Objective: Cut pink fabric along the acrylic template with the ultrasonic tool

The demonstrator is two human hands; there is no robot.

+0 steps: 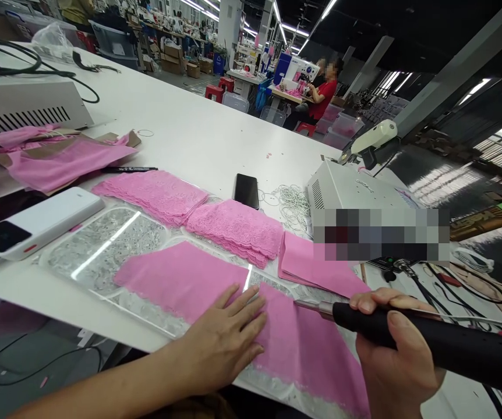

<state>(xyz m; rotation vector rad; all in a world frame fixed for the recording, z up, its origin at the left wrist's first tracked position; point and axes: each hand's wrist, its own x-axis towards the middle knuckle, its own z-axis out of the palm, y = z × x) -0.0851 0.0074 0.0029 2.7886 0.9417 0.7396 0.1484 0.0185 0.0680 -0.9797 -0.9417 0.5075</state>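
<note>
At the lower centre of the frame, the left hand (227, 337) lies flat, fingers spread and gripping nothing, over two pink fabric panels (185, 273) on a clear mat (102, 247). At lower right, the right hand (408, 355) grasps a black-handled tool (368, 325), its metal tip at the nearer panel; whether it touches is hard to tell. Good handling would likely mean light, even palm pressure, smooth cloth, fingertips clear of the tip and a steady tool angle

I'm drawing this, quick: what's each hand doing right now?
Left hand: open, fingers spread on the pink fabric, gripping nothing.
Right hand: closed around the black-handled tool.
</note>
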